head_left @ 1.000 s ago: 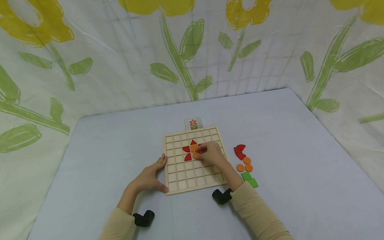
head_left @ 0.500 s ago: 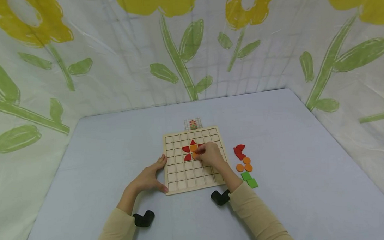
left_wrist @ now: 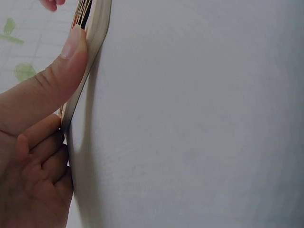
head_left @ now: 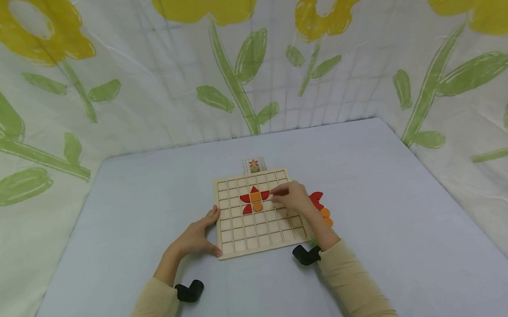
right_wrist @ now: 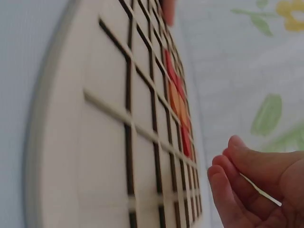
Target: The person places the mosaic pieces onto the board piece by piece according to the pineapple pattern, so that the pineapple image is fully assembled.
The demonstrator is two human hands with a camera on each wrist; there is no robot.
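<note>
A wooden grid board (head_left: 238,234) lies on the table. Placed in its cells are a red triangle (head_left: 254,189), an orange square (head_left: 255,197), an orange disc (head_left: 257,207) and several red quarter-circle pieces (head_left: 247,209). My left hand (head_left: 193,237) grips the board's left edge, thumb at the near corner and fingers farther up; the left wrist view shows the thumb (left_wrist: 71,57) against the rim. Above the board's right part hovers my right hand (head_left: 295,196), thumb and fingers loosely bent with nothing between them, as the right hand (right_wrist: 251,185) in its wrist view confirms.
A small pattern card (head_left: 254,165) with a flower figure lies behind the board. To the right sit loose red pieces (head_left: 317,198) and orange discs (head_left: 325,214), with a green piece (head_left: 314,242) mostly hidden under the right forearm. A flower-printed curtain (head_left: 151,106) hangs behind the table.
My right hand has let go of the orange disc, which lies in its cell below the orange square, and moved right. The left hand keeps its place.
</note>
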